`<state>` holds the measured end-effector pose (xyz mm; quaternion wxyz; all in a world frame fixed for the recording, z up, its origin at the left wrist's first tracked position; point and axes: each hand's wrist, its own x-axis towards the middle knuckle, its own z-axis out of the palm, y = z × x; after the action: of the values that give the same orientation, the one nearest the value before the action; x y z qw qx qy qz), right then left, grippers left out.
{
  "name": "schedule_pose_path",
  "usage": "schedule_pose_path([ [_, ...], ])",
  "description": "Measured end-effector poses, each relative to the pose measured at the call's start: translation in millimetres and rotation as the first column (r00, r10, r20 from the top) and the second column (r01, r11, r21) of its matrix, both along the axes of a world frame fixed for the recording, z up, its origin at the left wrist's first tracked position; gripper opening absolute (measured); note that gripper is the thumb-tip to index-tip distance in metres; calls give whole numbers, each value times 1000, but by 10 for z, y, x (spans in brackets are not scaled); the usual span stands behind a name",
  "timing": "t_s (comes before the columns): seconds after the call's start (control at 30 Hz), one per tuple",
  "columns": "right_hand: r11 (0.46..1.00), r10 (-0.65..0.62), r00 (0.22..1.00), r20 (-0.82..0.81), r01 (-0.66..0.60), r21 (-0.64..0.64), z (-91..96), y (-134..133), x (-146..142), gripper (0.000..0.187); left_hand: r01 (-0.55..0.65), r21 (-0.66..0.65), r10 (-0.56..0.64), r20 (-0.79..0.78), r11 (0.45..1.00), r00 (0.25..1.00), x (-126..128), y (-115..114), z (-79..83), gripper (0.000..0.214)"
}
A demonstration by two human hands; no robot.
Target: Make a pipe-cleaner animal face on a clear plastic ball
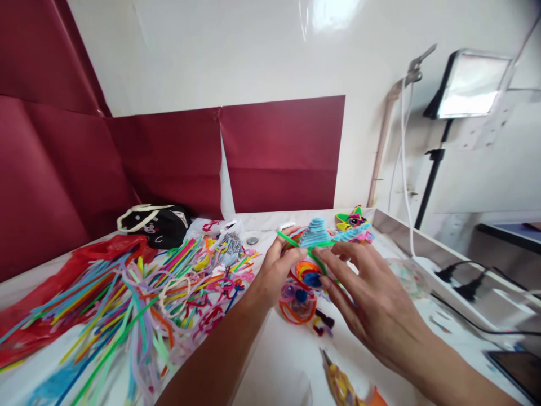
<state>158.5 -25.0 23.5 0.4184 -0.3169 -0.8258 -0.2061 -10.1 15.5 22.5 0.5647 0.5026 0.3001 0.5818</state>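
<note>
Above the middle of the white table (287,361), both hands meet at one green pipe cleaner (291,239). The left hand (276,265) has its thumb and fingers closed on the near end of this stem and holds it a little over the tabletop. The right hand (372,299) is open, with the fingers spread and pointing to the left. Its fingertips come up to the other part of the green stem, but I cannot tell if they really touch it.

Just behind the stem stands a light blue cone (315,231) (it seems wound from the same fuzzy wire), and beside it on the right lies a colourful star figure (353,220). Under the hands lie two flat spiral discs (298,304) in red, orange and blue. A big loose pile of pipe cleaners (127,299) covers the left part of the table, with a black bag (156,223) behind it. Dark red paper sheets (283,152) hang on the wall.
</note>
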Motion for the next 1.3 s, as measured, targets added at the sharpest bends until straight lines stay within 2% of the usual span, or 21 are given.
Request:
schedule_pose_path([
  [0.37, 998, -29, 997, 68, 25, 49, 112, 62, -47, 25, -12, 13, 12, -13, 1000, 1000, -29, 22, -10, 45],
  [0.63, 998, -45, 996, 82, 41, 53, 109, 130, 5, 21, -30, 12, 31, -83, 999, 996, -15, 44, -54, 45],
  [0.87, 1000, -13, 998, 62, 12, 11, 114, 163, 39, 20, -20, -5, 19, -85, 1000, 996, 35, 52, -71, 52],
  [1.1, 996, 28, 995, 96, -20, -86, 159, 193, 90, 21, 5, -29, -8, -86, 1000, 996, 36, 93, -125, 50],
  [1.3, 995, 56, 993, 108, -47, -83, 123, 219, 121, 20, 35, -30, -37, -71, 999, 997, 55, 80, -123, 53],
])
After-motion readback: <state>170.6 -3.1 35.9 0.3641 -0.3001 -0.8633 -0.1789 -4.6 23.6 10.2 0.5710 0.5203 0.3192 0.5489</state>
